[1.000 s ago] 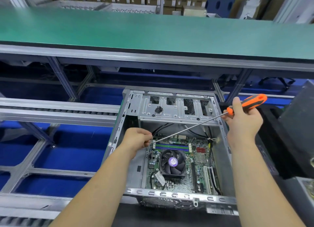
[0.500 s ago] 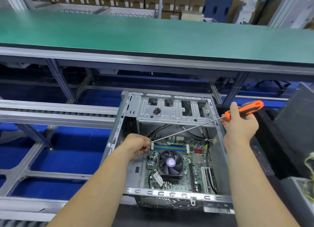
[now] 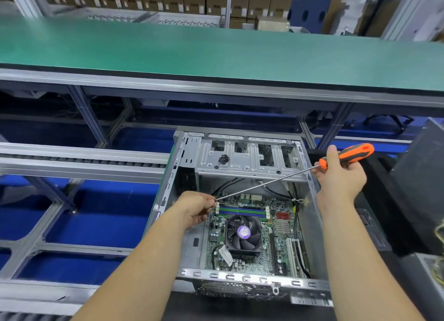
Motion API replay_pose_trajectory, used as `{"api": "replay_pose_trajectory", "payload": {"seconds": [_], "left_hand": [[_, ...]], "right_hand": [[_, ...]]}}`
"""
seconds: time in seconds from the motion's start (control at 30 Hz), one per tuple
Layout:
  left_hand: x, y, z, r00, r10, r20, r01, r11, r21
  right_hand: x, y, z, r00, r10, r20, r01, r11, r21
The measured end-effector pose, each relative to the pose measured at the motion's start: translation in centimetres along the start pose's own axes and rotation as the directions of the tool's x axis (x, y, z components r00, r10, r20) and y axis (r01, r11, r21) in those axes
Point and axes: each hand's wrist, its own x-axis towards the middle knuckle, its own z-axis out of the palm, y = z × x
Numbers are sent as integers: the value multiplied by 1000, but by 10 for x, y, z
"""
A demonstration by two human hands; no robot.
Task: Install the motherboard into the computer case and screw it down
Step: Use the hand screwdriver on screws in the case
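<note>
An open grey computer case point(image 3: 242, 278) lies in front of me with a green motherboard point(image 3: 280, 246) inside, a black fan at its middle. My right hand point(image 3: 341, 176) grips the orange handle of a long screwdriver point(image 3: 355, 152) above the case's right wall. The thin shaft slants down and left to the board's far left corner. There my left hand point(image 3: 195, 207) pinches the shaft's tip between thumb and fingers. A screw at the tip is too small to make out. A small heap of dark screws point(image 3: 224, 158) rests on the drive-bay plate at the far end.
A green-topped workbench point(image 3: 216, 54) runs across behind the case. A roller conveyor rail point(image 3: 79, 162) and a metal frame over blue flooring lie to the left. Dark equipment point(image 3: 422, 183) stands close on the right. Cartons fill the shelves at the back.
Both hands and the screwdriver hold nearly the same pose. The whole scene shifted slightly in the view as my head moved; the handle sits a little lower.
</note>
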Motion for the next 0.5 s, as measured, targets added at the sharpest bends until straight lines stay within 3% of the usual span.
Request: {"api": "replay_pose_trajectory", "payload": {"seconds": [0.33,0.5], "left_hand": [[4,1,-1,998,-44,45,50,989,-140],[4,1,-2,998,22,-52,-27,995,-95]], "right_hand": [[1,4,-5,998,51,23,-51,998,24],[-1,0,-5,983,56,175,-66,996,54]]}}
